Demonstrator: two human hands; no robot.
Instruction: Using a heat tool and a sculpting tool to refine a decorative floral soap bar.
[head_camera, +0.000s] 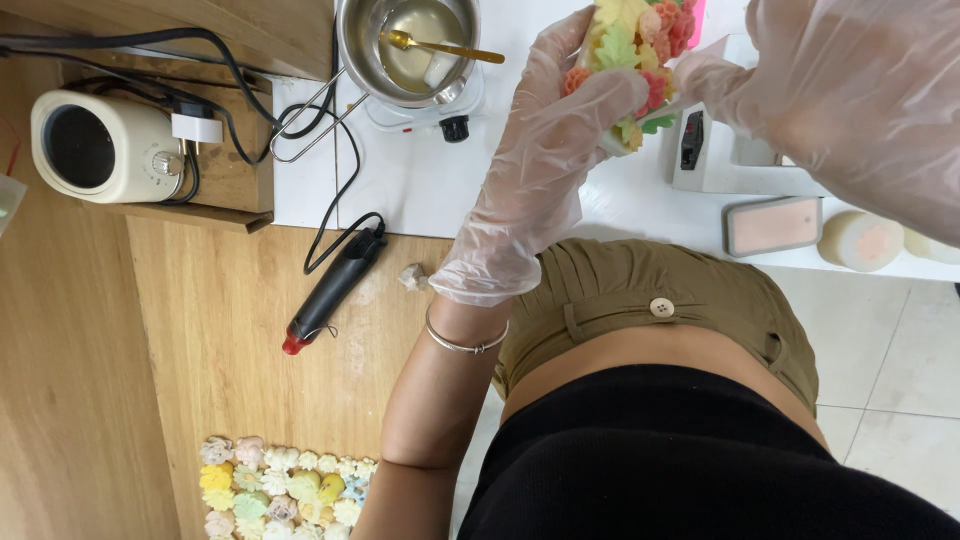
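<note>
Head view: wax flower pieces (285, 490) lie on the near wooden table (200, 330); farther up, gloved left hand (545, 150) and right hand (850, 95) both grip the flower-covered candle (635, 45), raised beside the melting pot (405, 45).

- A steel pot (408, 45) with a gold spoon (440, 46) in it is seen at the top.
- A cream round appliance (105, 146) is placed well left of the pot.
- A black glue gun (333, 286) is laid below the pot.
- Small pastel flower pieces (283, 489) are spread far below the pot.
- A pink-faced flat device (773, 225) is set right of the pot.
</note>
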